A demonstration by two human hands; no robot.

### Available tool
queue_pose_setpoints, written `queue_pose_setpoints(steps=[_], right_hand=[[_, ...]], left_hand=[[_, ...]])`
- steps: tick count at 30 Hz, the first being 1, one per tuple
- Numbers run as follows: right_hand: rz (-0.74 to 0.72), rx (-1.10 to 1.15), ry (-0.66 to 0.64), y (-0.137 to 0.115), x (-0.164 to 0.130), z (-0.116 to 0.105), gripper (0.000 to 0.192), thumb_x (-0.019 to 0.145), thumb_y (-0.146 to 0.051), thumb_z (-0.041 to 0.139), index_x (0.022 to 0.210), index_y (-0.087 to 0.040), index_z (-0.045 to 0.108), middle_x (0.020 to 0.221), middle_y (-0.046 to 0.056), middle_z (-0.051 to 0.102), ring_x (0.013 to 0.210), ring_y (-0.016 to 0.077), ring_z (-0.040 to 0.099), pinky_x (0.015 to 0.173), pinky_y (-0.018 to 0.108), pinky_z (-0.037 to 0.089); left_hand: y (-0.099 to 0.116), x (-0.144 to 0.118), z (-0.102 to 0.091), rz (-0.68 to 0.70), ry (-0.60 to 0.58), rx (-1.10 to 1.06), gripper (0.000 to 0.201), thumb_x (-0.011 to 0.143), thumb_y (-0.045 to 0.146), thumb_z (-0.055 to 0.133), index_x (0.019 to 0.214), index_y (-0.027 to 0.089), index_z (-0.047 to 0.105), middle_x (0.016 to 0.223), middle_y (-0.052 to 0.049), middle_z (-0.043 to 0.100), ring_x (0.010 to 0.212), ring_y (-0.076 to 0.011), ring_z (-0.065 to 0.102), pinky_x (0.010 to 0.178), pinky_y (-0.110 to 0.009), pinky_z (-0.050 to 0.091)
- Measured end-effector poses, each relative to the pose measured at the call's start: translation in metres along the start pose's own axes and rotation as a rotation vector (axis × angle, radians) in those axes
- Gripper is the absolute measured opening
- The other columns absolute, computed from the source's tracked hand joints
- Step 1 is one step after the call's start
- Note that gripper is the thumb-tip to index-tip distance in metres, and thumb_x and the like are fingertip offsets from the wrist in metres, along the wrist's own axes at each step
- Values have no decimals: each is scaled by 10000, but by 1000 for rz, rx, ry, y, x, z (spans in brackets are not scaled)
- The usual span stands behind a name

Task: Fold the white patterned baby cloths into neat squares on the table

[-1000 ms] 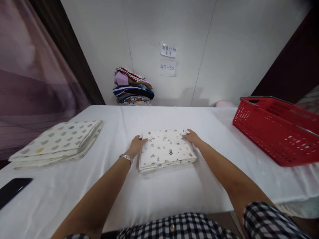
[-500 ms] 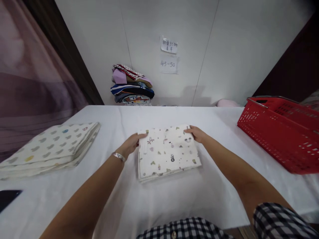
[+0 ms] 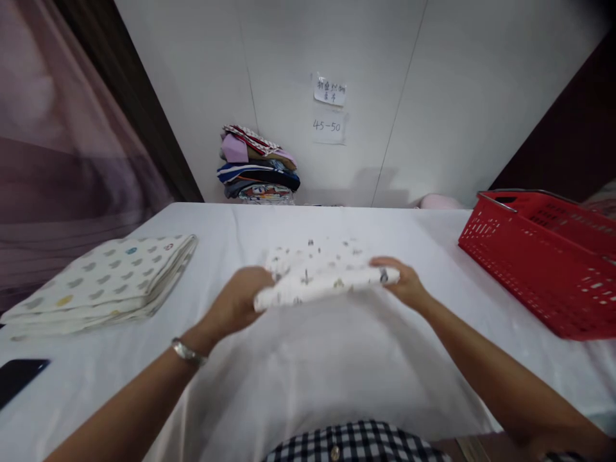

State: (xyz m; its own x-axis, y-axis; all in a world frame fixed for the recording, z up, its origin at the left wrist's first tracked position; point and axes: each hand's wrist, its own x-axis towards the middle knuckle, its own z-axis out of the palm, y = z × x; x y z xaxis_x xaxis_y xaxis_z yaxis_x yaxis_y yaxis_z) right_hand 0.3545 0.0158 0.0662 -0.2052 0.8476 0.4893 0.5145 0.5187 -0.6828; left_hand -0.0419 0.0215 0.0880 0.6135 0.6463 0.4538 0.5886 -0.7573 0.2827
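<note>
Item: small folded cloth (image 3: pixel 322 276), white with scattered small prints. Location: centre of the counter (image 3: pixel 308 372), raised off the white cover at its near edge and tilted, far edge low toward the wall.

Left hand (image 3: pixel 235 308): grip pinched on the cloth's near left corner, fingers beneath, thumb side above. A metal bracelet (image 3: pixel 187 351) sits at the wrist.

Right hand (image 3: pixel 407 285): grip closed on the near right corner, fingers curled over the edge.

Status, as judged: folding of this piece appears complete; it is compact, layered and square. It is lifted but not yet set anywhere.

Adjacent items:
- Folded stack with heart print (image 3: pixel 103 282), left side of the counter, well apart from the hands; lies flat and tidy.
- Red basket (image 3: pixel 543 256), right side; contents cannot be seen from this angle.
- Dark phone (image 3: pixel 17 378), near left edge.
- Pile of mixed garments (image 3: pixel 257 167), against the far wall, under two paper notes (image 3: pixel 328 109).
</note>
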Motion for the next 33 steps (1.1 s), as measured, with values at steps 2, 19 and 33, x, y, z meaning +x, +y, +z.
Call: queue_pose_setpoints(steps=[2,19,33], right_hand=[[-30,-55,-247,16,-42,17,326,722,-330,689,1039,-256,672,1135,78,651,1115,267,560,991,455,411],[98,-43,-216,-8,-40,66,296,854,-273,488,1094,-251,661,1215,63,614,1212,238,496,1018,469,417],[59,-549,-346,20,-1,101,378,874,-287,458,1231,-193,538,1363,114,475,1295,272,372,1054,494,282]], left_hand=[[0,-36,32,11,-122,20,149,747,199,548,872,243,617,897,-48,666,932,-204,612,856,-389,479],[-1,-25,42,-659,-40,-159,255,828,343,447,940,219,640,980,-42,668,851,-193,627,712,-320,506],[-58,42,76,-646,-103,178,204,758,276,537,907,184,641,958,-94,609,964,-263,533,821,-366,435]])
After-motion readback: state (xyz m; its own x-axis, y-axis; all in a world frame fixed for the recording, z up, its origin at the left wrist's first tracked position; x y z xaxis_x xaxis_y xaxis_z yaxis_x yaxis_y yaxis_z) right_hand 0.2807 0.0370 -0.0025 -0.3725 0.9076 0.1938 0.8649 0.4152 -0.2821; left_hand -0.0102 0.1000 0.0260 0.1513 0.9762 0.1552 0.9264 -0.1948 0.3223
